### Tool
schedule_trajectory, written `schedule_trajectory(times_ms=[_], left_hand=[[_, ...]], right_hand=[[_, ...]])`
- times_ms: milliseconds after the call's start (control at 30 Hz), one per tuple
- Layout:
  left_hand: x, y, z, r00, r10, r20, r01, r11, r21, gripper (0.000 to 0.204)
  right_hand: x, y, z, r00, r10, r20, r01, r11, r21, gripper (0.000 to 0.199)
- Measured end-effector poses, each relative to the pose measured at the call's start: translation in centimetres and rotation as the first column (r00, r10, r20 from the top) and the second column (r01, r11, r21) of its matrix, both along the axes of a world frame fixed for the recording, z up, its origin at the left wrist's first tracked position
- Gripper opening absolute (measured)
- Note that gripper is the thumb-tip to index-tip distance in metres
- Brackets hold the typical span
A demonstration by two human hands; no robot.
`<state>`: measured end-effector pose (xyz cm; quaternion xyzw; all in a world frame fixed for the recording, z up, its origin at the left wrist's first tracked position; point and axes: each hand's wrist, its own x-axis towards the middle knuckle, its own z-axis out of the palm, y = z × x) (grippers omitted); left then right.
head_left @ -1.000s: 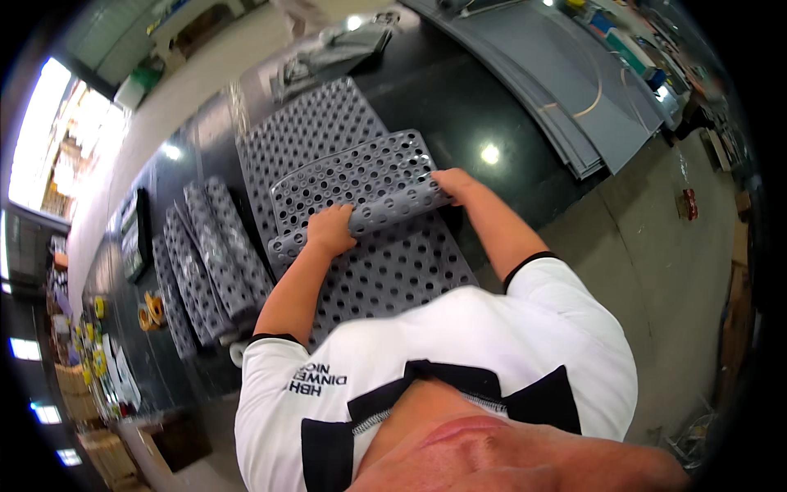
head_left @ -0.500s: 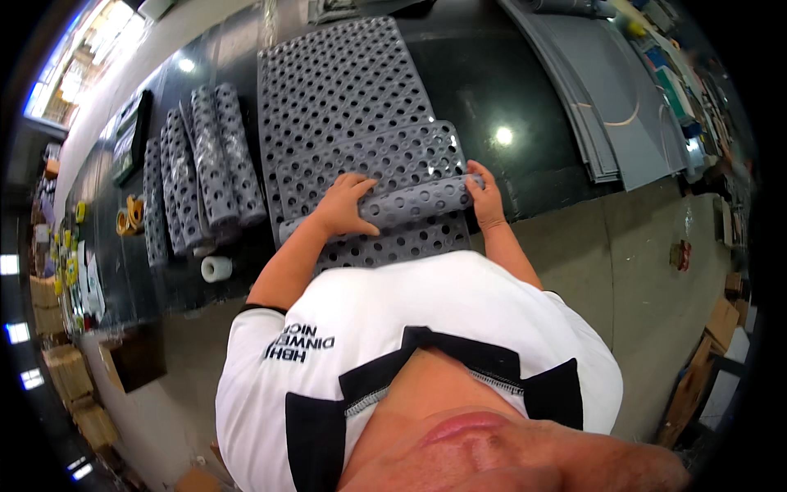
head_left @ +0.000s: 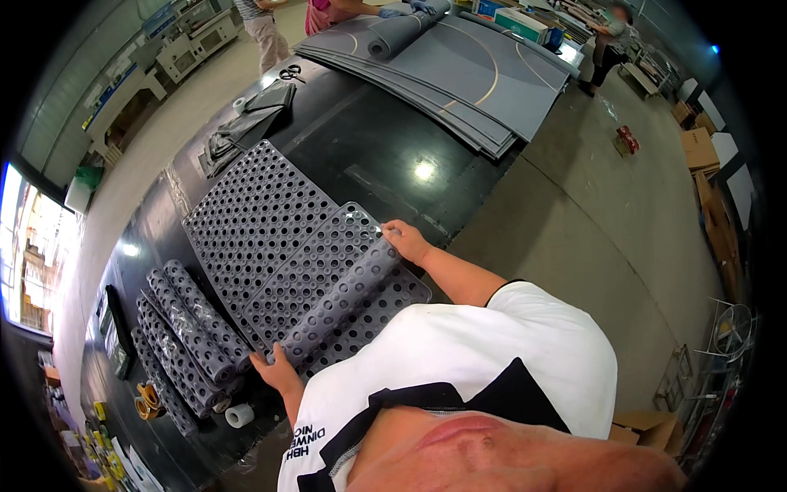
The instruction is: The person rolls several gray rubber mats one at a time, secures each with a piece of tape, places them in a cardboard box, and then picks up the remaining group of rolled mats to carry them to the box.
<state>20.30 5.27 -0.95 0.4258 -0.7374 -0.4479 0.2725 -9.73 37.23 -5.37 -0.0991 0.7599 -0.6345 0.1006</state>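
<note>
A grey perforated rubber mat lies on the dark table in front of me, with part of it wound into a roll. My left hand grips the roll's near-left end, thumb on top and fingers around the edge. At the opposite end, my right hand is closed round the roll, its fingers bent over the end. Beneath lies another flat mat with the same holes, reaching away from me. A further stretch of mat shows between the roll and my shirt.
Several rolled mats lie at left, beside a white roll and yellow-brown tape rolls. Stacked grey sheets cover the table's far end. Scissors lie near dark plastic film. Other people stand beyond the table.
My view has swung to the right, showing the far table end and other people. My left hand has shifted from on top of the roll to its left end; my right hand stays at its end.
</note>
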Motion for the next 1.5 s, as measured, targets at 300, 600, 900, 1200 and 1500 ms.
schedule_trajectory(times_ms=[300,600,900,1200,1500], left_hand=[[0.9,0.1,3.4,0.990,-0.113,0.088,0.064,0.899,0.433,0.044],[-1.3,3.0,1.4,0.894,0.075,0.441,0.289,0.655,-0.698,0.038],[-6.4,7.2,2.6,0.831,-0.285,0.478,0.554,0.503,-0.663,0.045],[-10.7,3.0,2.7,0.722,-0.258,0.641,0.660,0.536,-0.527,0.040],[-11.4,0.7,1.2,0.819,-0.312,0.482,0.571,0.528,-0.629,0.055]], right_hand=[[2.0,1.8,0.4,0.979,0.046,0.199,0.021,0.946,-0.322,0.024],[2.1,0.8,1.6,0.991,-0.136,-0.003,0.135,0.984,0.118,0.025],[-0.9,-1.7,3.5,0.987,-0.154,-0.053,0.159,0.845,0.511,0.026],[3.3,-6.5,9.5,0.369,0.814,-0.449,-0.339,0.568,0.750,0.078],[3.3,-8.4,7.7,0.361,0.875,-0.323,-0.237,0.421,0.876,0.091]])
